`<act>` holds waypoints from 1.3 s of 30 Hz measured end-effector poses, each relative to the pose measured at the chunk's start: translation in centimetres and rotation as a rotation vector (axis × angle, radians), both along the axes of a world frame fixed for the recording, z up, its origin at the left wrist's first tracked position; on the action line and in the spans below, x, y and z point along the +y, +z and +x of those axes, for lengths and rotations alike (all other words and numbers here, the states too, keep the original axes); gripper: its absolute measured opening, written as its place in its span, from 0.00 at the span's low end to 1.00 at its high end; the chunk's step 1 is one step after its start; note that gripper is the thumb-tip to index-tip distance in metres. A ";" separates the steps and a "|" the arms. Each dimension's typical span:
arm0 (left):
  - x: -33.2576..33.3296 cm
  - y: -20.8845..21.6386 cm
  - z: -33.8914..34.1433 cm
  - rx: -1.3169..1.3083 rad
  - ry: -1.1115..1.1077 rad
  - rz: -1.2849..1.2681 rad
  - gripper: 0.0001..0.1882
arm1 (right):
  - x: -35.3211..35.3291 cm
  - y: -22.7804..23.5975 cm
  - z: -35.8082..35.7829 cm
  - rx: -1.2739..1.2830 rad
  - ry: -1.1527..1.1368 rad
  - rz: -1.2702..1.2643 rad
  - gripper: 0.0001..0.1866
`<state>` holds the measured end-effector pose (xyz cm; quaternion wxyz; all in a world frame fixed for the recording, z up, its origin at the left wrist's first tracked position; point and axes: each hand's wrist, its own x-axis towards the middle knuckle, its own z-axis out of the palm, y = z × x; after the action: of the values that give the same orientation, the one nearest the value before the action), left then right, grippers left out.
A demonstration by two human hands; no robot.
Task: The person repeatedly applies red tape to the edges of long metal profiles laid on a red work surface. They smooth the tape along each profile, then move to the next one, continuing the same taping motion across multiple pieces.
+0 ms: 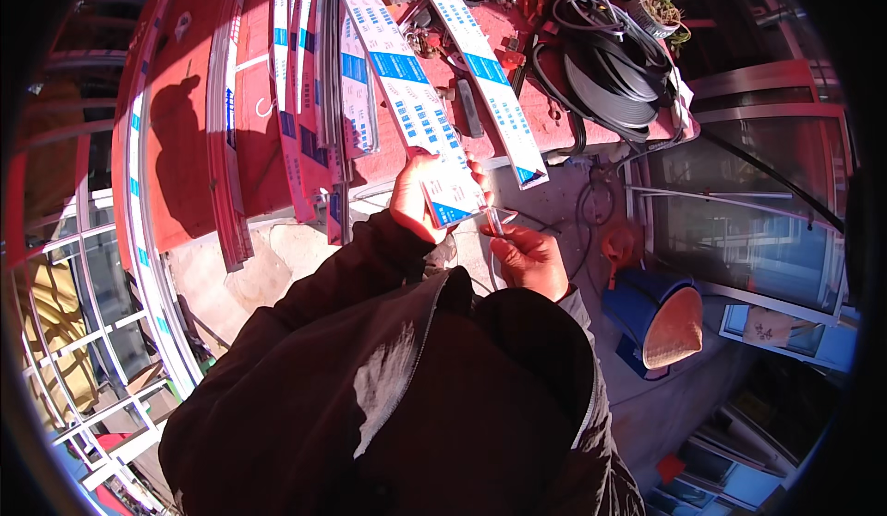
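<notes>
My left hand (411, 200) is closed round the near end of a long window-frame profile (407, 105) wrapped in white and blue protective film. The profile runs away from me over the red table, its end jutting past the table edge. At the end's right corner, my right hand (533, 262) pinches a slim, pale, rod-like piece (496, 220), its tip close to or touching the profile. Its exact kind is too small to make out. A second film-covered profile (485, 82) lies to the right, also reaching over the edge.
More long profiles (300, 100) lie on the left of the red table (180, 193). A black coil of flat strip (605, 82), a potted plant (658, 8) and small loose parts sit at the far right. A blue bucket-like container (637, 308) stands near framed glass panels (748, 202).
</notes>
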<state>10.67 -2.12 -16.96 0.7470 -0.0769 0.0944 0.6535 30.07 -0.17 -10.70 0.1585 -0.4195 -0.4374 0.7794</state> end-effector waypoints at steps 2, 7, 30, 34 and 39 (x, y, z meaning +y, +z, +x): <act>0.1 -0.1 0.1 0.046 -0.022 -0.035 0.22 | 0.4 -0.4 0.1 -0.074 0.037 0.032 0.10; -0.4 -2.1 0.4 0.049 0.000 -0.077 0.22 | 1.8 -0.7 0.0 -0.181 0.129 -0.087 0.10; -0.2 -3.3 0.2 0.036 -0.005 -0.028 0.24 | 0.2 -2.2 0.0 -0.085 0.026 -0.017 0.12; 0.0 -2.4 0.0 0.052 0.001 -0.007 0.25 | -0.3 -4.1 -0.2 0.024 -0.026 0.025 0.12; 0.1 -2.4 -0.1 0.069 -0.001 -0.009 0.25 | -0.3 -5.2 -0.1 0.072 -0.033 0.026 0.12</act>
<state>10.57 -1.98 -19.37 0.7434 -0.0577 0.1232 0.6549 30.02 -0.49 -15.87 0.1925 -0.3962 -0.4346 0.7856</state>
